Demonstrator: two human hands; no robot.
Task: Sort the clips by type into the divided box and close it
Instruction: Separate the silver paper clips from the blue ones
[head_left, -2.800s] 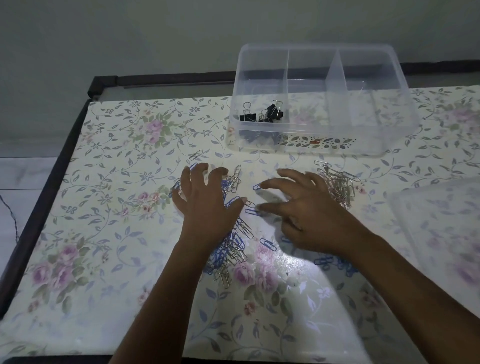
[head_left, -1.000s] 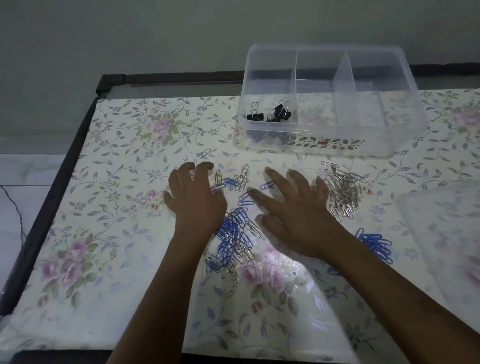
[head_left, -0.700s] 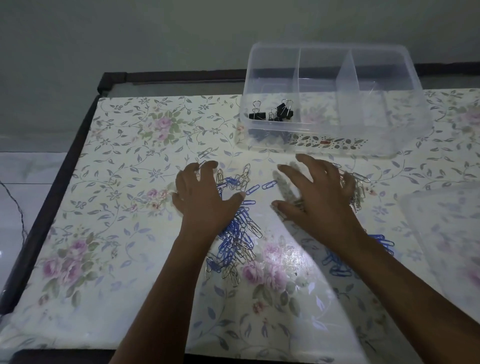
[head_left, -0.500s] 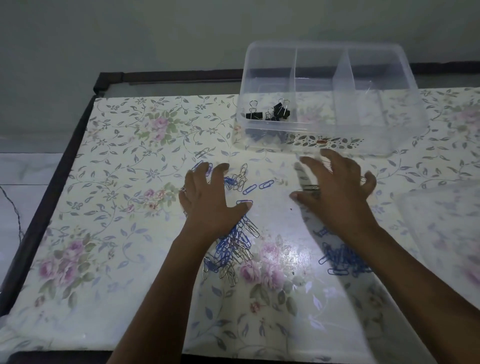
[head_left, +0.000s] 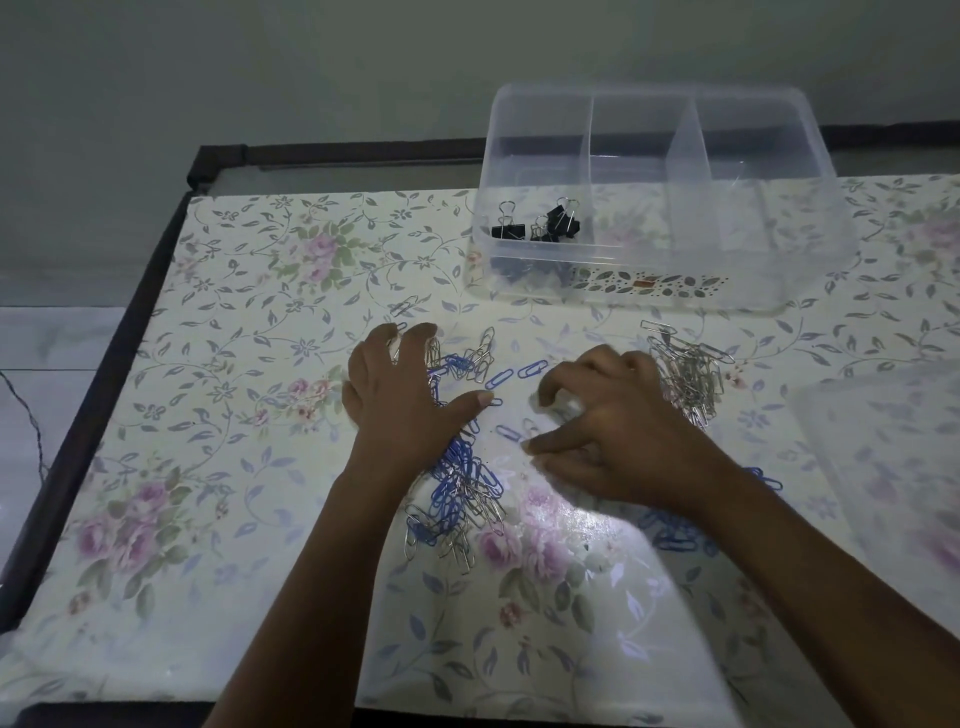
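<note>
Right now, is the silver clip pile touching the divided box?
Apart. The head view shows bare floral cloth between the silver clip pile and the divided box.

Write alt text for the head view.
A person's left hand and right hand sort blue and silver paper clips on a floral tablecloth. Behind, an open divided box holds black binder clips in its left compartment.

Floral table (head_left: 234, 467): divided box (head_left: 779, 283), mixed clip pile (head_left: 462, 499), silver clips (head_left: 691, 374), lid (head_left: 893, 452).

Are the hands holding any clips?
Left hand lies flat on the clips, holding none. Right hand curls near a blue clip; hold cannot be told.
</note>
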